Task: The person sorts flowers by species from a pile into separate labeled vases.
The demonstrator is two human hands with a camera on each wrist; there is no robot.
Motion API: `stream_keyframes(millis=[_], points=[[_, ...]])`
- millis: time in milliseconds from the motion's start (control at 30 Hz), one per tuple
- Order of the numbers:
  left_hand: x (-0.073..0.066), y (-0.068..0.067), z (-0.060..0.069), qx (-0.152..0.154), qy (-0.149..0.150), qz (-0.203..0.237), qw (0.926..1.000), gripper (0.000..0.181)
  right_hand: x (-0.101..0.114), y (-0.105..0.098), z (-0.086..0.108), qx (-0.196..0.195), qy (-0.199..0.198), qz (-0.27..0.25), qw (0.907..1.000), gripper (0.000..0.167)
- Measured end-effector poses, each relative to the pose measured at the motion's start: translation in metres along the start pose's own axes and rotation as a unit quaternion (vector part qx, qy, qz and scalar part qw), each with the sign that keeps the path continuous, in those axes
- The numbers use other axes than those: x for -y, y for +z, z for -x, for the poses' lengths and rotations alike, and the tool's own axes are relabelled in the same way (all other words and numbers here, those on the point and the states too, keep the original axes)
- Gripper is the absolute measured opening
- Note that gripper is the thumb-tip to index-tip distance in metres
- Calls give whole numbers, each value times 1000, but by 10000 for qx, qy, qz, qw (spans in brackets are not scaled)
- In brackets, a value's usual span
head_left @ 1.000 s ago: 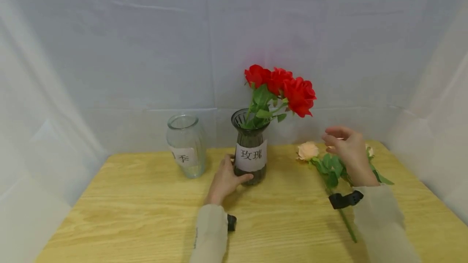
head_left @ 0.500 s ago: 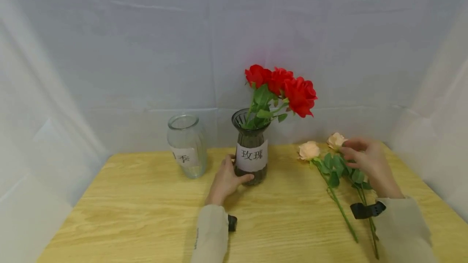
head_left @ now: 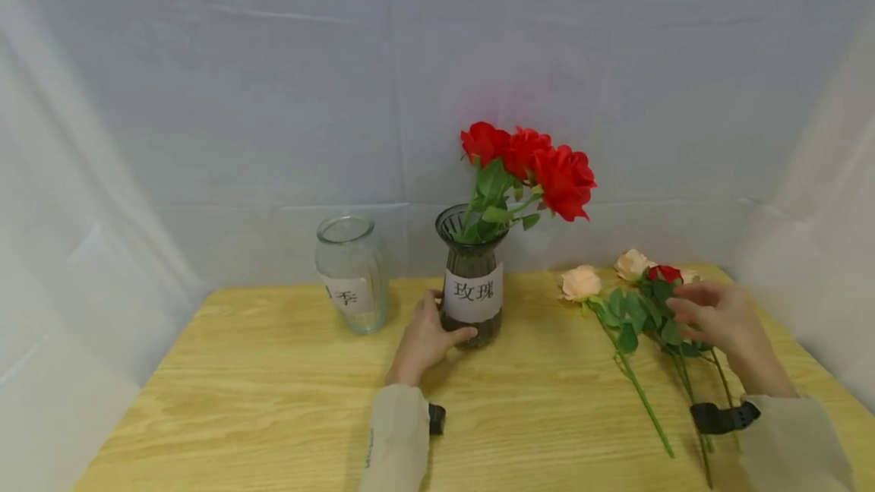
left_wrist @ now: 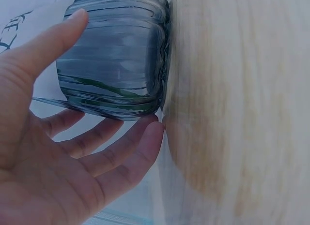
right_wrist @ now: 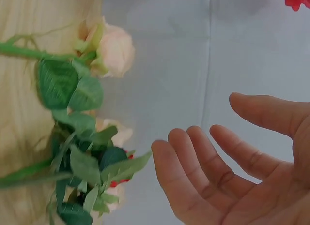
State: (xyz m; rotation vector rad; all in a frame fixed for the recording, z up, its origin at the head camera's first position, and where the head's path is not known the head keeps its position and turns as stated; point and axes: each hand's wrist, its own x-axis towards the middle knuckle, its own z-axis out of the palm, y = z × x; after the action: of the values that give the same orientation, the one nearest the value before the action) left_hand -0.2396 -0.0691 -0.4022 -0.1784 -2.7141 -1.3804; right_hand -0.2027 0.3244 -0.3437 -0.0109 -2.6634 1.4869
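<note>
My left hand [head_left: 420,340] holds the lower part of a dark ribbed glass vase [head_left: 473,250]. In the left wrist view its thumb lies on one side of the vase, with the fingers on the other. Several red roses [head_left: 529,162] stand in that vase, leaning right. My right hand [head_left: 724,325] hovers with loosely bent fingers by the lying flowers, holding nothing. Beneath and left of it lie peach flowers [head_left: 581,283] on green stems and a red rose [head_left: 664,273]. The right wrist view has the hand [right_wrist: 227,186] apart from the leaves [right_wrist: 87,164].
A clear glass vase [head_left: 355,257] with a white paper label stands left of the dark one, which also bears a label [head_left: 473,293]. The wooden table [head_left: 273,401] ends at a white sheet [head_left: 273,97] behind, with more sheet at both sides.
My right hand has moved right and a little towards me, uncovering another peach flower and the lying red rose. The left hand has stayed at the dark vase.
</note>
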Motion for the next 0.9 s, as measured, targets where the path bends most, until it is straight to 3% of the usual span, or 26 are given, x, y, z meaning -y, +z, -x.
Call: stream_keyframes(millis=[233,500,900], points=[[2,0,1,14,-120,3,9999,83,-14,-6,5,159,123,-97,9998,52],[-2,-1,0,38,-61,-31,10000,83,-28,-15,6,575,690,-49,9959,54],[1,-1,1,18,21,-38,10000,83,-43,-22,10,908,1193,-171,9885,51]])
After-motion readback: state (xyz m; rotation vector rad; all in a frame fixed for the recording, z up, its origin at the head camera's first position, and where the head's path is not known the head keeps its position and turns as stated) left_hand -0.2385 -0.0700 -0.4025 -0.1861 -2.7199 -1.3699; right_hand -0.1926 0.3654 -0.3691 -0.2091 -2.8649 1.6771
